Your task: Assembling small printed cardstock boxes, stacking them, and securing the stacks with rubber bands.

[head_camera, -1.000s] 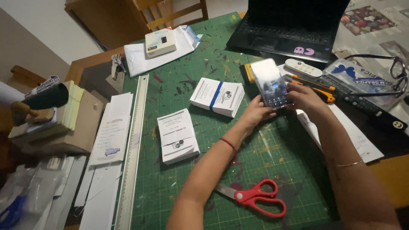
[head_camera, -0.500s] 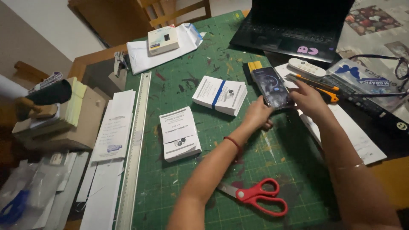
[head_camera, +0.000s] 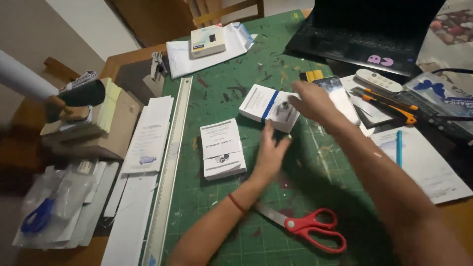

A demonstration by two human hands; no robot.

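My left hand (head_camera: 272,150) hovers with fingers spread over the green cutting mat (head_camera: 231,212), between two white boxes. One small white box (head_camera: 221,148) lies just left of that hand. A white box with a blue stripe (head_camera: 266,106) lies further back, and my right hand (head_camera: 311,101) reaches over its right end, fingers loosely apart. The phone (head_camera: 341,98) lies on the mat just right of my right hand, and neither hand holds it.
Red-handled scissors (head_camera: 308,226) lie near the mat's front. A long metal ruler (head_camera: 170,162) runs along the mat's left edge beside paper strips (head_camera: 143,148). A laptop (head_camera: 364,34), a white remote (head_camera: 378,80), an orange utility knife (head_camera: 389,103) and papers (head_camera: 423,162) sit at the right.
Both hands held the phone before; now it lies on the mat and both hands have moved left toward the white boxes.
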